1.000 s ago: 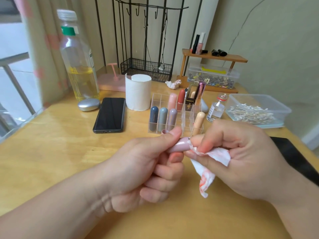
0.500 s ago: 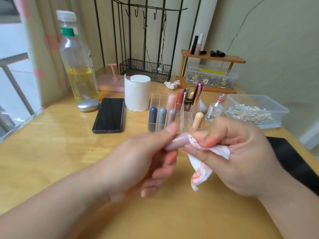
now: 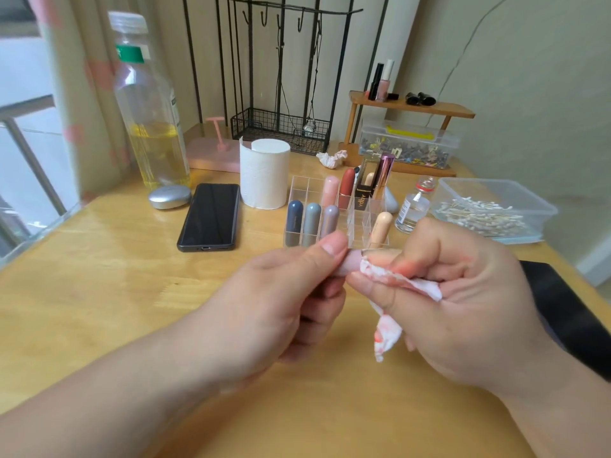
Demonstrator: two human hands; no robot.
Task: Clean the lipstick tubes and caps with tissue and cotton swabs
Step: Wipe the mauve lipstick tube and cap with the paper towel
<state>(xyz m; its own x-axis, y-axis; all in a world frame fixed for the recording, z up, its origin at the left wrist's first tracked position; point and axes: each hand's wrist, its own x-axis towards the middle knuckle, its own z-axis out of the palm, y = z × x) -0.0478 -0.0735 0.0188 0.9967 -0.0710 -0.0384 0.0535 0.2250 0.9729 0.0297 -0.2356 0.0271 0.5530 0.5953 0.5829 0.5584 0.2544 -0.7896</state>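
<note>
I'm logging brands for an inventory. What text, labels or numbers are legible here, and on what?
"ydby": gold letters running up the black box in the clear organizer.
Green label on the large plastic bottle: too blurred to read.
Label on the small glass bottle: too small to read.

Left hand (image 3: 264, 299) pinches a pale pink lipstick tube (image 3: 351, 262) by one end, right hand (image 3: 439, 292) grips a red-stained tissue (image 3: 386, 332) wrapped round the other end, both above the wooden table (image 3: 99, 276). Behind them, a clear organizer (image 3: 307, 188) with upright lipsticks, a tissue roll (image 3: 264, 173), a phone (image 3: 210, 216) and a tub of cotton swabs (image 3: 489, 209).
</note>
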